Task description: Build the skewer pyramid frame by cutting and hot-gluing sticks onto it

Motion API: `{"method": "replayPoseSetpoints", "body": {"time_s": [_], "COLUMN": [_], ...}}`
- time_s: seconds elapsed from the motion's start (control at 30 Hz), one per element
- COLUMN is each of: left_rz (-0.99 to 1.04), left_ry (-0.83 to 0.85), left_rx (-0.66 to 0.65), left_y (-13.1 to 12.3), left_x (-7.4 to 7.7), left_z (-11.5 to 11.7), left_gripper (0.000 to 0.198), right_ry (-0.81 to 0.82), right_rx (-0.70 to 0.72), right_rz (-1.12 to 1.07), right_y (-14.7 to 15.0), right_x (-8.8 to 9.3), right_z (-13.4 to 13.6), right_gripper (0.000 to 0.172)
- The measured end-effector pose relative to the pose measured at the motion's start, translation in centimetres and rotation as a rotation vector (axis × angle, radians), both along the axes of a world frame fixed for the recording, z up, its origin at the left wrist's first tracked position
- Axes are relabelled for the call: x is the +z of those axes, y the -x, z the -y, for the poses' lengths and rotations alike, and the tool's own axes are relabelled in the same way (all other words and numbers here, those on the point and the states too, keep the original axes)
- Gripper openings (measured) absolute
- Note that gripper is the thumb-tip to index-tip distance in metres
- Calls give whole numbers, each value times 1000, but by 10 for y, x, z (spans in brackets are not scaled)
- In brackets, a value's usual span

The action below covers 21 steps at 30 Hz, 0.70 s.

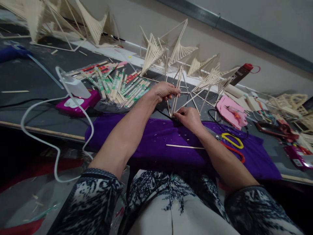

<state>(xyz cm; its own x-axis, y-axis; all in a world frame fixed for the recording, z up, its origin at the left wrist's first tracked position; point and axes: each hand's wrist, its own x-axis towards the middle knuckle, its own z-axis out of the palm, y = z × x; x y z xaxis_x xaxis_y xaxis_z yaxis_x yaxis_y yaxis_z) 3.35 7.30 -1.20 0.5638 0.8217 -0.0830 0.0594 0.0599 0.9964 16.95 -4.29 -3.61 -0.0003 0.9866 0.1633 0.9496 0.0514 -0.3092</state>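
Observation:
My left hand (166, 91) pinches a thin wooden stick (175, 98) of an open stick framework (189, 93), near the upper part of that stick. My right hand (189, 117) is closed at the lower end of the same sticks, by the edge of the purple cloth (151, 137). The fingertips hide the joint there. A loose wooden stick (184, 146) lies on the cloth in front of me. Beside my right forearm rest scissors (232, 141) with one yellow and one red handle loop.
Packaged chopsticks (117, 81) are heaped to the left, near a magenta box (80, 101) with a white cable (55, 147). A glue gun (234, 112) lies on pink paper (223, 106) at right. Stick models (153, 54) stand along the wall. A dark bottle (241, 74) leans behind.

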Motion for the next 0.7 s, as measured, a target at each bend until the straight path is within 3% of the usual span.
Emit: {"method": "replayPoseSetpoints", "body": {"time_s": [0.17,0.33,0.5,0.7], "left_rz": [-12,2,-3,-15], "left_ry": [32,49,55,47], "left_rx": [6,5,18,31], "left_y": [1,2,2,1], "left_x": [1,3,4,3], "left_z": [0,1,2,1], "left_gripper": [15,15,16,16], "right_ry": [15,-119,-293,-321], "right_rx": [49,151,115,77], "right_rz": [-35,-145,-148,-24], "right_y": [-2,-11,-18,-6], "right_x": [6,47,89,91], "right_z": [8,14,-29,-85], "right_gripper": [24,26,24,19]}}
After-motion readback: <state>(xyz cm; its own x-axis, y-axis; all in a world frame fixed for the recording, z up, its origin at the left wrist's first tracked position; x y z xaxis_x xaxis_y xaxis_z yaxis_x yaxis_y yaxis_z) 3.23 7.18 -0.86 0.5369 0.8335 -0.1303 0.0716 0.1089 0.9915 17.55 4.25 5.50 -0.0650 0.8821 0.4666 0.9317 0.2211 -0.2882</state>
